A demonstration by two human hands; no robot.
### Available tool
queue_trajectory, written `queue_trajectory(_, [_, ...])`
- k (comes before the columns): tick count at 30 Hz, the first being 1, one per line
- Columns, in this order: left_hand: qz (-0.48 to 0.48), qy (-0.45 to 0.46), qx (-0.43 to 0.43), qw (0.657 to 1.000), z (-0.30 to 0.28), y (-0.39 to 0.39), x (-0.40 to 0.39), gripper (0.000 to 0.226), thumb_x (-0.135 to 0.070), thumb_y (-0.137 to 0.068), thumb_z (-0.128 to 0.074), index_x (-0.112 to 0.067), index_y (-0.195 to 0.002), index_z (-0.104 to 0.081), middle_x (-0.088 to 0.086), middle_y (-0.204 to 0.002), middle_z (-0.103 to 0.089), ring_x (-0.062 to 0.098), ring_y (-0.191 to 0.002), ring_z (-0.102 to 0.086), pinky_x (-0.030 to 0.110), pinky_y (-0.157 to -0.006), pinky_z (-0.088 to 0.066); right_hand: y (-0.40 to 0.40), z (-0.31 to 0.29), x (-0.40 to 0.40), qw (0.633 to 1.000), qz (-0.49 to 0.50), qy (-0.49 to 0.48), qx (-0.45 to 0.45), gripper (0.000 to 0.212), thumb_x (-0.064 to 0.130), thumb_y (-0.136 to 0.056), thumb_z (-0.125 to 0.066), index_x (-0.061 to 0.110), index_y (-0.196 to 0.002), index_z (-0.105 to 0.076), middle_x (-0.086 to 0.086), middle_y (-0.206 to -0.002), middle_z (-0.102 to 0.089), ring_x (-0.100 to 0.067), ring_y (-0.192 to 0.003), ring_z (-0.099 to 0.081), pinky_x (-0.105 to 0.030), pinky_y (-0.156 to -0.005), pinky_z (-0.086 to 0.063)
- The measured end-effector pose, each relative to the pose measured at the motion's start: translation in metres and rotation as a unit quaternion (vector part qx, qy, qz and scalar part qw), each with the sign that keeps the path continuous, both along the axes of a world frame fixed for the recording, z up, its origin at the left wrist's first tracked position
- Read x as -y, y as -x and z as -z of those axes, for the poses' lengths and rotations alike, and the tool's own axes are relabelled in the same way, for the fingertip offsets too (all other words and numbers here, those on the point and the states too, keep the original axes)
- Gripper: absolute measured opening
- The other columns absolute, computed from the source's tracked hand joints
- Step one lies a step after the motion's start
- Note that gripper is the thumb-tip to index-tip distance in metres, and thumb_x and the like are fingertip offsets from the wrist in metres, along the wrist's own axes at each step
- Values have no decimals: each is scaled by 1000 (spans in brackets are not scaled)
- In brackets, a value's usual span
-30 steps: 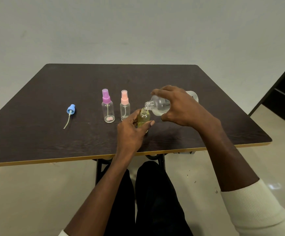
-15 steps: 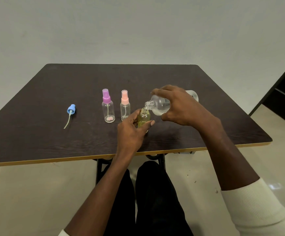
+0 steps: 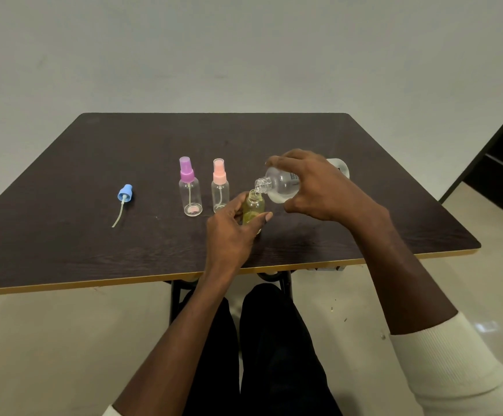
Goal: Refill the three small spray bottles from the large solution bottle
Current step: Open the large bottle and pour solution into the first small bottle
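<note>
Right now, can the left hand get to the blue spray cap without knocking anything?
Probably yes, once freed. The left hand grips the open small bottle under the pour. The blue spray cap lies alone to its left; the purple-capped bottle stands farther back, off a near-edge path.

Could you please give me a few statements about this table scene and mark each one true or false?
1. The right hand tilts the large bottle over the open small bottle. True.
2. The left hand holds the purple-capped bottle. False: it grips the open small bottle.
3. The blue spray cap lies apart on the table. True.
4. The pink-capped bottle lies on its side. False: it stands upright.
</note>
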State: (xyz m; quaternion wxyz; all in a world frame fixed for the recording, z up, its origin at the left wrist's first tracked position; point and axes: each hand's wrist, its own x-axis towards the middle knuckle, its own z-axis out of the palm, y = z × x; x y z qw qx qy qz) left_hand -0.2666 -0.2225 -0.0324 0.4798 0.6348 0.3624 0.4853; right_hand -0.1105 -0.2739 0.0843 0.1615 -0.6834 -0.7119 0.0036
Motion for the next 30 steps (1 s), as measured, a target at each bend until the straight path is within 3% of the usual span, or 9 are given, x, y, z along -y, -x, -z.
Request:
queue_trajectory(12, [6, -5, 5, 1000, 0, 0, -1, 45, -21, -80, -86, -27, -122, -70, -7, -101, -78, 13, -96, -75, 44, -93, -60, -1, -1, -1, 1000, 2, 1, 2, 79, 20, -71, -80, 25, -142, -47, 0, -139, -49, -20, -123, -46, -27, -93, -31])
queue_trajectory(17, [5, -13, 2, 1000, -2, 0, 0, 40, -22, -80, -85, -40, -112, -70, -7, -98, -78, 14, -94, -75, 45, -90, -60, 0, -1, -1, 1000, 1, 0, 3, 79, 21, -71, -81, 26, -142, -47, 1, -139, -49, -19, -123, -46, -27, -93, -30])
queue_trajectory(23, [11, -8, 6, 1000, -1, 1, -1, 43, -20, -81, -85, -25, -122, -70, -6, -101, -78, 13, -96, -75, 44, -92, -60, 1, -2, -1, 1000, 3, 2, 3, 80, 20, -71, -81, 25, -143, -46, 1, -140, -48, -18, -125, -45, -26, -93, -30])
queue_trajectory(30, [5, -12, 4, 1000, -1, 0, 0, 45, -21, -81, -85, -25, -123, -70, -6, -101, -78, 13, -96, -75, 43, -92, -60, 1, -2, -2, 1000, 3, 3, 2, 81, 21, -70, -81, 25, -143, -47, 0, -140, -49, -20, -125, -46, -32, -97, -35])
